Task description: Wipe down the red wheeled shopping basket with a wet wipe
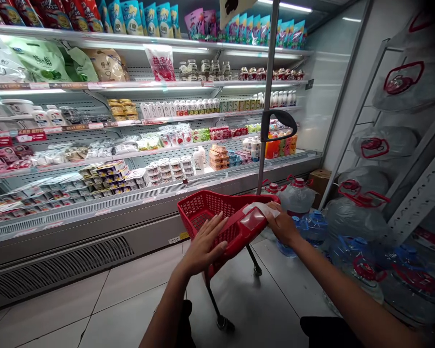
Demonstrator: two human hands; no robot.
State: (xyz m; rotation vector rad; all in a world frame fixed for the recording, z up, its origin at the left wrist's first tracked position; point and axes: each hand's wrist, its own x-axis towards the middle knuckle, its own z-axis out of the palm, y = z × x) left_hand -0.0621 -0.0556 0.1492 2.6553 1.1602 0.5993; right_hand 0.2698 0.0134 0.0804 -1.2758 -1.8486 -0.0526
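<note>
A red shopping cart (203,208) stands in front of me, its red handle panel nearest to me. My left hand (205,244) lies over the left side of the handle with its fingers stretched and spread, holding nothing. At the right end of the handle, my right hand (281,223) has its fingers closed on a white cloth or tissue (261,210), which lies across the top of the handle. Part of the right hand's fingers is hidden by the cloth.
A refrigerated shelf unit (145,191) with dairy goods and bagged snacks runs behind the cart. A metal pole (268,77) with a black handle rises beyond the cart. Large water bottles (362,217) stand and hang at the right. Below is the tiled floor (130,295).
</note>
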